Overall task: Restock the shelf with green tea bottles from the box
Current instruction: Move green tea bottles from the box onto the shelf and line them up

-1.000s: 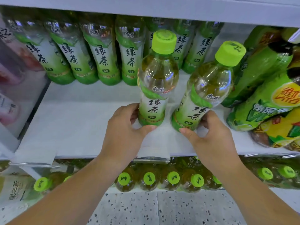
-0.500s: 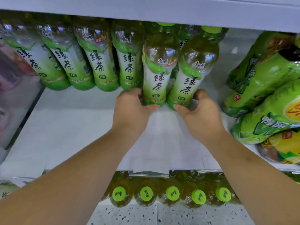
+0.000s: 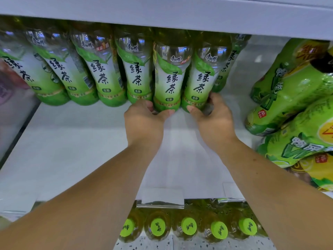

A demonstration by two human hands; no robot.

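Head view looks down along two bare forearms onto a white shelf (image 3: 72, 150). The left hand (image 3: 144, 121) grips the foot of the left bottle (image 3: 169, 78), thumb across the front and fingers curled round its left side. The right hand (image 3: 214, 120) grips the foot of the right bottle (image 3: 201, 76) the same way, thumb in front and fingers wrapped round its right side.

Both bottles stand upright at centre frame, side by side and touching, with their bases at the shelf surface. Each rises straight up out of its hand, so only the lowest band under the label is covered. Their caps are hidden under the upper shelf (image 3: 162, 15).

The two bottles close the right end of a row (image 3: 100, 74) of like bottles that runs toward the upper left. The left bottle stands just beside its neighbour in that row.

Larger green bottles (image 3: 288, 91) fill the right of the frame, with bare shelf between them and the right hand. Green caps (image 3: 186, 226) line the bottom centre, below a clear tag holder (image 3: 162, 197) on the shelf's front edge.
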